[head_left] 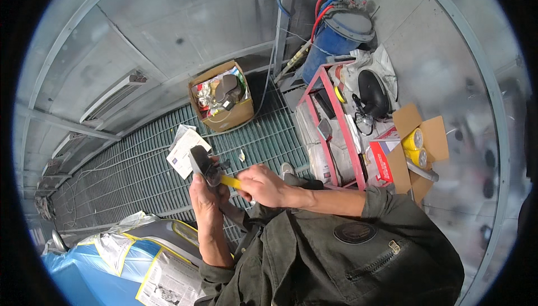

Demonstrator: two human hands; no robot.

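Note:
My left hand (204, 199) grips a dark grey moulded part (199, 157) with a long, flat, rounded top and a darker, uneven underside; it looks like a car mirror housing, though I cannot be sure. A short strip of yellow tape (230, 182) stretches from its lower side to my right hand (264, 185), whose fingers are closed on the strip's other end. Part of the left fingers is hidden behind the part. Beyond it, sheets of white paper (188, 152) lie on the floor grating.
A cardboard box (232, 116) of crumpled waste stands ahead. To the right, a red-framed cart (354, 154) bears a black mirror-shaped part (374, 94) and a phone (325, 129), near an open carton (440, 138) with yellow rolls. A blue drum (324, 54) is behind; a masked blue car panel (95, 278), lower left.

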